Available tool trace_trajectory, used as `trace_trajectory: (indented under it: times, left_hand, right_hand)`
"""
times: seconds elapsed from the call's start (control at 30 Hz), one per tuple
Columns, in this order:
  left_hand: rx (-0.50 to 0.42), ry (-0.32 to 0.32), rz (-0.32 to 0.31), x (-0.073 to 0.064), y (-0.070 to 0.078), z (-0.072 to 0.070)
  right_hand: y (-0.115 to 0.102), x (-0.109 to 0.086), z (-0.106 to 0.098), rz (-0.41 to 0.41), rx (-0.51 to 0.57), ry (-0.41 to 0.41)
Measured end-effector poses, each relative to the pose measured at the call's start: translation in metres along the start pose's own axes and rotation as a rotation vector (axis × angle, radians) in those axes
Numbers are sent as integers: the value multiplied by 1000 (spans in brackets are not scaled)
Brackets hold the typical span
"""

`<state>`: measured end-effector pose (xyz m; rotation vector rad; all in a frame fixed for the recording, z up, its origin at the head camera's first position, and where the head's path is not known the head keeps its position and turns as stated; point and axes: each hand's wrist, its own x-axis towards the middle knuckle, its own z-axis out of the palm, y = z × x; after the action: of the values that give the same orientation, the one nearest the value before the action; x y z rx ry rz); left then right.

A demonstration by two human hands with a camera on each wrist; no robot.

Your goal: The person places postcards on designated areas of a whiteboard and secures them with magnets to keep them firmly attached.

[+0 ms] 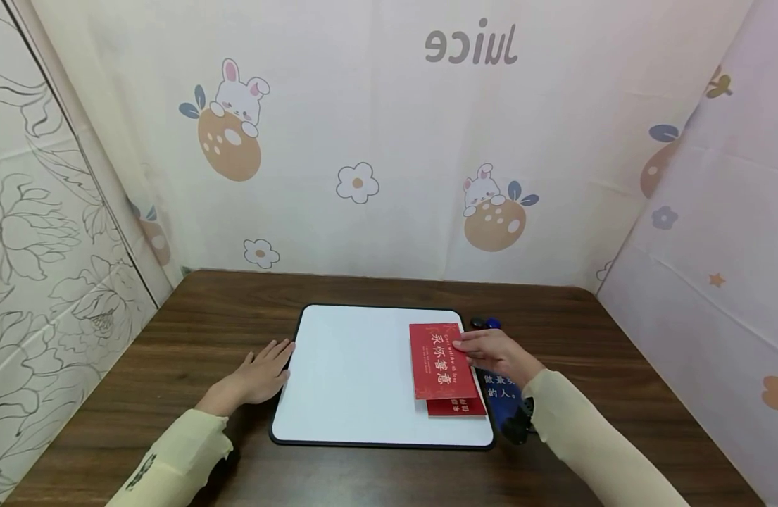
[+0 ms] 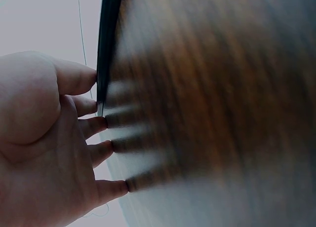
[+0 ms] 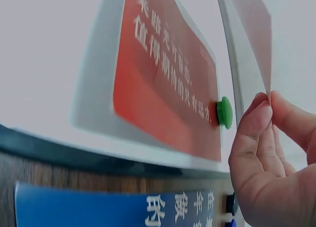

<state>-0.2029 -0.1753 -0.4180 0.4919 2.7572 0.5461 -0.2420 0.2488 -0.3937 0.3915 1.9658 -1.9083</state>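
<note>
A white board [image 1: 350,373] with a black frame lies on the wooden table. My right hand [image 1: 499,352] pinches a red card [image 1: 434,362] by its right edge between thumb and fingers, above the board's right side. Under it a second red card [image 3: 160,74] with white lettering lies on the board, mostly covered in the head view. A green magnet [image 3: 225,112] sits at that lower card's edge in the right wrist view. My left hand [image 1: 258,377] rests at the board's left edge, fingers extended, fingertips right at the frame.
A blue card [image 1: 504,396] with white lettering lies on the table right of the board, partly under my right wrist. Black [image 1: 477,322] and blue magnets [image 1: 493,323] sit by the board's back right corner. A printed curtain [image 1: 363,141] hangs behind the table.
</note>
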Motion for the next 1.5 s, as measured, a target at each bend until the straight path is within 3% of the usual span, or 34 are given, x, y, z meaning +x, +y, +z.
trace_trajectory:
  times: [0.77,1.5]
  left_hand:
    - [-3,2,-3,-1,-2,2]
    - [17,2,-1,1,-3,1]
  right_hand:
    - [0,10,49,38,-4,37]
    - [4,16,80,61,-115,77]
